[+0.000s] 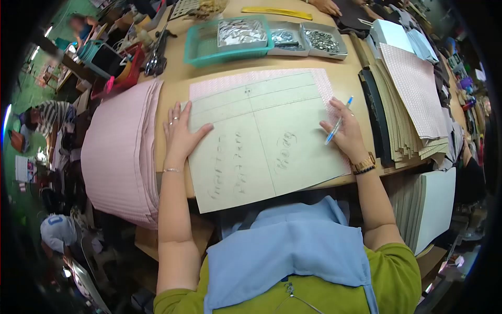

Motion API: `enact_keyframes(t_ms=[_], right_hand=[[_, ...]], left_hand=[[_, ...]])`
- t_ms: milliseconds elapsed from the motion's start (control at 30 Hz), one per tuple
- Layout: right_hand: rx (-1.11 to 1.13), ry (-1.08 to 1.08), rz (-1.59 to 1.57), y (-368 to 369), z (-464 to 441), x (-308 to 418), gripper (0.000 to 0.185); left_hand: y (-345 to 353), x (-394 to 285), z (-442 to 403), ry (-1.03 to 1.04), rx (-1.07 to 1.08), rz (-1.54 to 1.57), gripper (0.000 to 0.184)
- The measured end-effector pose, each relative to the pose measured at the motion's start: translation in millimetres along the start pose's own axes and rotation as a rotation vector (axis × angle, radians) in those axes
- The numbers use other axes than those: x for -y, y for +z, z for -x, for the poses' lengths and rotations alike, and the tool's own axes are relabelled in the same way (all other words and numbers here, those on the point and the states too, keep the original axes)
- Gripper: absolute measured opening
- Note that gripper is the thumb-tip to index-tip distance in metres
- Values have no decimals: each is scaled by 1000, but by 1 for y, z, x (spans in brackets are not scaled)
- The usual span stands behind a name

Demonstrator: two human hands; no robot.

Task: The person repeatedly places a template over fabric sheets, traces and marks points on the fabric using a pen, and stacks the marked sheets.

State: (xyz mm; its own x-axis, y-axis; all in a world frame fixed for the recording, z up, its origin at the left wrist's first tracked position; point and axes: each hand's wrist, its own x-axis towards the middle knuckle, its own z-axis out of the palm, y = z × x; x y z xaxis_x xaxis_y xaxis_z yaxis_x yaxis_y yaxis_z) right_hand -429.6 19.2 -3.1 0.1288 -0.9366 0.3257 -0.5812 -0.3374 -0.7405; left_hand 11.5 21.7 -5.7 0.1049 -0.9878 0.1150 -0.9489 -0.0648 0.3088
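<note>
A pale cardboard pattern [230, 157] with ruled pencil lines and handwriting lies on the table before me. Its lower edge reaches past the table's front edge. Beneath it, a pink textured sheet [209, 90] shows along the top and right. My left hand [180, 132] rests open over the pattern's left edge, thumb and fingers apart. At the right edge, my right hand [349, 133] holds a blue-and-clear pen [339, 122] between thumb and fingers, its lower end pointing down toward the pattern.
A pink sheet stack [121, 152] hangs over the table's left edge. Behind the pattern stand a teal basket [201, 46] and white boxes [340, 53] of small metal parts. A yellow ruler [277, 11] lies farther back. Brown sheets [395, 115] are piled on the right; another person's hand [327, 6] is beyond.
</note>
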Motion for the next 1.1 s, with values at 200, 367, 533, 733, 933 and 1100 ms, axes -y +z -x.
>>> enact_keyframes(t_ms=[200,367,533,733,933,1100], right_hand=[[179,17,331,-1,-34,-10,64],[105,49,270,-3,-45,-38,61],[121,79,244,-4,-45,-31,61],[140,79,307,-4,-47,-23,64],[133,87,323,-3,-48,-32,61],[135,46,297,-9,-59,-30,61]], left_hand=[[2,-18,-26,-124,-15,1,96],[6,-26,-39,-102,-1,57,91],[14,-5,-30,-59,-88,90,81],[8,1,-33,-38,21,45,88],[11,-9,-33,-70,5,2,90],[10,-9,-32,-64,12,7,91]])
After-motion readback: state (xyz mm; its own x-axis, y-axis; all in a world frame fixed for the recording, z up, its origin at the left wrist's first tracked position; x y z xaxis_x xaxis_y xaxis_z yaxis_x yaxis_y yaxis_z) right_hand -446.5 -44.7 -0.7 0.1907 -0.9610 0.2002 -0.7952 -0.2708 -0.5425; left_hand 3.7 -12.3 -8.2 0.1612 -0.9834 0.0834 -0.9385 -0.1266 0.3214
